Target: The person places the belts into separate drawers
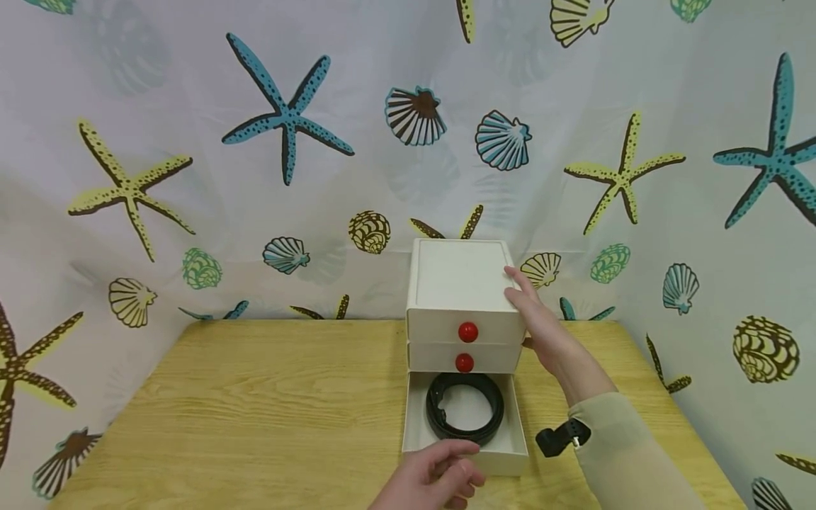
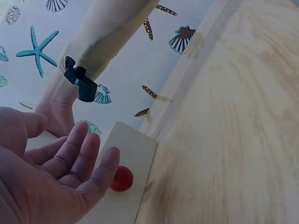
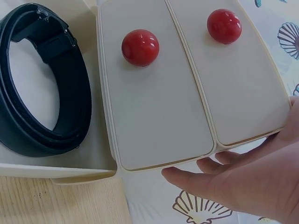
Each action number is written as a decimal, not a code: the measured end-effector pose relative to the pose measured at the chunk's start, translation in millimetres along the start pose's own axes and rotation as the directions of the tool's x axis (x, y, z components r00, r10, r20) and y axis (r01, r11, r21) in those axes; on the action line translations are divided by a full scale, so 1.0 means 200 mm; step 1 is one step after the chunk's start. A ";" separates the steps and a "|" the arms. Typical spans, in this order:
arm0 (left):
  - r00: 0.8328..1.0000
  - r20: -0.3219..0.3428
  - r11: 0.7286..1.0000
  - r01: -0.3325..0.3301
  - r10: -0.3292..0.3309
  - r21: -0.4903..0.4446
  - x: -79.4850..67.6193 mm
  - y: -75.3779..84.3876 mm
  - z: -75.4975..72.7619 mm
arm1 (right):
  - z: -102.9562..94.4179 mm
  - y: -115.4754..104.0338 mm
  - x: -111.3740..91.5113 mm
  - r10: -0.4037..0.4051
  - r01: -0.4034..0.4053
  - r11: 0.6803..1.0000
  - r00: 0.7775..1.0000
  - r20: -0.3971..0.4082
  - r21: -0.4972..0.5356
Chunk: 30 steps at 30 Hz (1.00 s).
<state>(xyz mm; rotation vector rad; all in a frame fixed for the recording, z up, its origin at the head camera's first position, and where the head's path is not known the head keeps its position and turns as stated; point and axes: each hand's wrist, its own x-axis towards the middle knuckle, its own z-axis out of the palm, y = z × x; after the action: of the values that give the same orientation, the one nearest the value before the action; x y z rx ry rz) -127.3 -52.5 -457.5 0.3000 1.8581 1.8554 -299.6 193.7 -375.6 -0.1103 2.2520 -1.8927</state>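
Note:
A small white drawer cabinet (image 1: 460, 273) with red round knobs stands on the table, its bottom drawer (image 1: 519, 443) pulled out. Inside that drawer lies a coiled black belt (image 1: 434, 411), its buckle end showing in the right wrist view. My right hand (image 1: 545, 329) rests against the cabinet's right side, fingertips at the top edge, fingers fairly straight. By the drawer's front is my left hand (image 1: 430, 478), palm turned up and fingers loosely bent, holding nothing. The left wrist view has those fingers close to the drawer's red knob (image 2: 123, 178); whether they touch it I cannot tell.
The two upper drawers, with red knobs (image 1: 468, 332), are closed. A wooden tabletop (image 1: 274, 397) extends widely to the left and narrowly to the right. Behind hangs a white curtain (image 1: 357, 64) printed with starfish and shells. A black device (image 1: 562, 437) sits at the right wrist.

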 end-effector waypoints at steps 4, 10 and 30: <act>1.000 0.018 1.000 0.015 -0.014 -0.023 0.00 -0.05 0.01 | 0.00 0.00 0.00 0.001 -0.001 1.000 1.000 -0.001 0.001; 0.997 -0.003 0.994 0.083 -0.083 -0.065 -0.01 -0.11 0.04 | 0.00 0.00 0.00 0.001 -0.001 1.000 1.000 0.002 0.007; 0.976 -0.098 0.976 0.184 -0.196 -0.114 0.03 -0.28 0.09 | 0.00 0.00 0.00 -0.003 0.003 1.000 1.000 0.001 0.016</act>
<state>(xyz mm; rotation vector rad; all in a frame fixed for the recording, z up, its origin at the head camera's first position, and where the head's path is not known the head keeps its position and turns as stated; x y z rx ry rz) -113.4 -36.5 -512.5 -0.0160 1.7839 1.8598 -299.3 194.1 -375.9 -0.1129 2.2372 -1.9110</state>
